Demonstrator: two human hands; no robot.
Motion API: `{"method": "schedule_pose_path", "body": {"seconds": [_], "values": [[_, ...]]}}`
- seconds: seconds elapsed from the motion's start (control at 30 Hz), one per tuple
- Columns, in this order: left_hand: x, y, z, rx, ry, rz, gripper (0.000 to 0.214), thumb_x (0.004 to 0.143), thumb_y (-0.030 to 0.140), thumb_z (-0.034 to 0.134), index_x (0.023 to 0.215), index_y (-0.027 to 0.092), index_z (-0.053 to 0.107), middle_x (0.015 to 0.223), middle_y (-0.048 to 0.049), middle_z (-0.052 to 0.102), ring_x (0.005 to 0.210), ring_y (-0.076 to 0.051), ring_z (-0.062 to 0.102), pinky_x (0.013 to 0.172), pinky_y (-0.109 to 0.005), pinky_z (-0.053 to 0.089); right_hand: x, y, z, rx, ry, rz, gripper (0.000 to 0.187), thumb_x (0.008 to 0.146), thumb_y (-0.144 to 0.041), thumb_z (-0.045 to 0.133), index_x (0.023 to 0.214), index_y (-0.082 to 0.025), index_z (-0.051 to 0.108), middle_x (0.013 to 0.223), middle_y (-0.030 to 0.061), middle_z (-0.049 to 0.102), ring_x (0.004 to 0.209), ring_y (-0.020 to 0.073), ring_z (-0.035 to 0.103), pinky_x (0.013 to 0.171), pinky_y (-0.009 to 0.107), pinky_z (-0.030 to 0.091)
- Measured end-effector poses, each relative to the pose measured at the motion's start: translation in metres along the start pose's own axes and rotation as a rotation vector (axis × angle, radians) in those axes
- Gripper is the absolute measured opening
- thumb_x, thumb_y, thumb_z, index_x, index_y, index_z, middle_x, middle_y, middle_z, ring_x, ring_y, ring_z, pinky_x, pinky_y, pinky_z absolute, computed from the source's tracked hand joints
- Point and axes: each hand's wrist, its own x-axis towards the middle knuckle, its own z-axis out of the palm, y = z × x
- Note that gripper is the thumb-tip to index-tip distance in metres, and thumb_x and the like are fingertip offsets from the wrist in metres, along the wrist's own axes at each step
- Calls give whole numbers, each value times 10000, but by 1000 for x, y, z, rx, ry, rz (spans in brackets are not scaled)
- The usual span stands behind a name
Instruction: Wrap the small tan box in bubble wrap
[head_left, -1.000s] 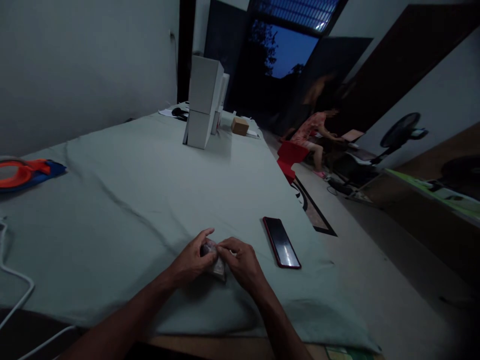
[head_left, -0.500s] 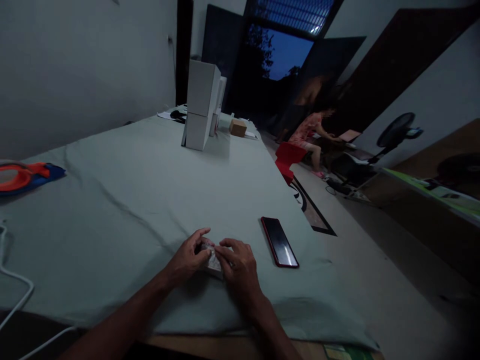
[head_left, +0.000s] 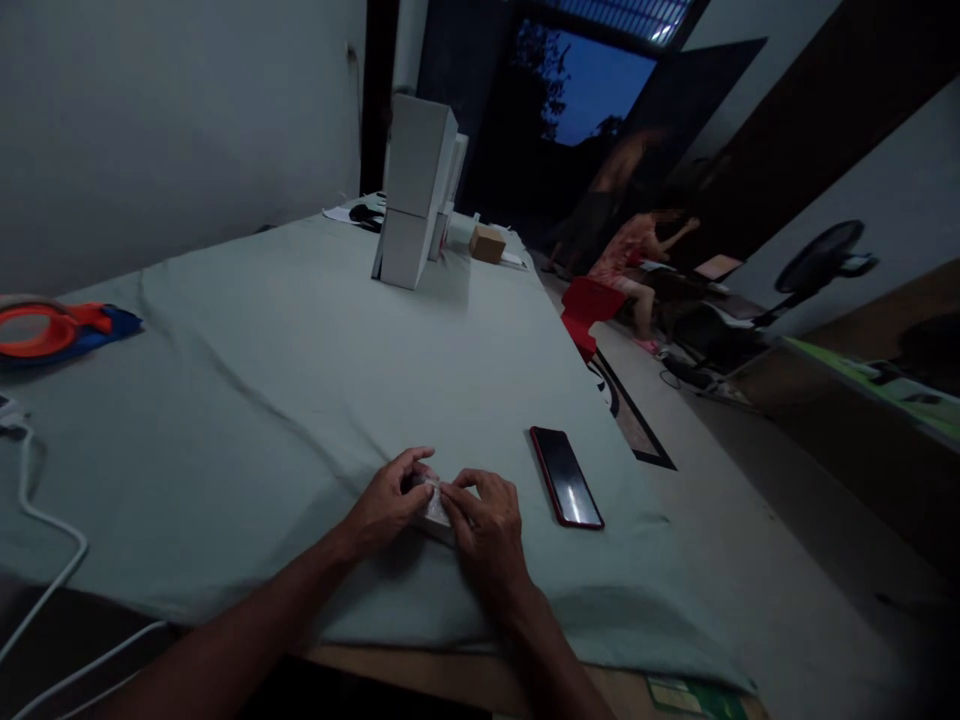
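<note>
Between my hands, near the front edge of the table, is a small whitish box [head_left: 435, 515] with a shiny, wrinkled top that looks like clear plastic. My left hand [head_left: 390, 500] grips its left side, thumb on top and index finger raised a little. My right hand [head_left: 487, 510] is closed at the box's right side, thumb and fingertips pinched together at the top. The fingers hide much of the box, and what the right fingertips pinch is too small to make out. A smartphone in a red case [head_left: 567, 478] lies to the right of my right hand.
Stacked white boxes [head_left: 416, 190] and a brown carton [head_left: 487, 244] stand toward the far end of the cloth-covered table [head_left: 315, 350]. An orange tape dispenser [head_left: 82, 318] lies far left, above a white cable [head_left: 52, 530]. Beyond the right edge, a person sits on a red chair [head_left: 589, 305].
My hands stay at the box, the fingertips now closer together on its top. The view has shifted slightly. The seated person has raised an arm.
</note>
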Motion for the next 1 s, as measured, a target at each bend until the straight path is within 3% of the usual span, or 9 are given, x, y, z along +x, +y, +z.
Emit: {"method": "schedule_pose_path", "body": {"seconds": [0.27, 0.53, 0.83, 1.0], "values": [[1, 1, 3, 70, 12, 21, 487, 785, 262, 557, 1259, 155, 518, 972, -39, 618, 782, -128, 559, 692, -236, 440, 1, -4, 2, -19, 63, -13, 135, 895, -149, 574, 883, -223, 687, 829, 31, 616, 810, 180, 539, 769, 340, 371], [1, -1, 4, 147, 28, 53, 436, 805, 270, 546, 1225, 155, 548, 950, -40, 645, 827, -147, 582, 753, -253, 463, 3, -2, 8, 68, 101, 93, 125, 915, -213, 573, 887, -225, 694, 845, 25, 611, 822, 177, 538, 762, 334, 369], [0, 3, 4, 146, 27, 33, 410, 786, 268, 535, 1173, 148, 593, 1000, -60, 660, 906, -180, 607, 832, -296, 473, -11, -15, -2, -40, -1, 26, 162, 900, -165, 543, 985, -221, 669, 882, 44, 621, 851, 201, 528, 801, 364, 370], [-1, 8, 4, 159, 27, 3, 279, 775, 269, 537, 996, 152, 661, 955, -58, 683, 889, -187, 611, 794, -285, 473, -17, -19, -7, -67, -74, 15, 226, 888, -177, 547, 1091, -220, 637, 970, 68, 621, 940, 231, 524, 843, 400, 376]]}}
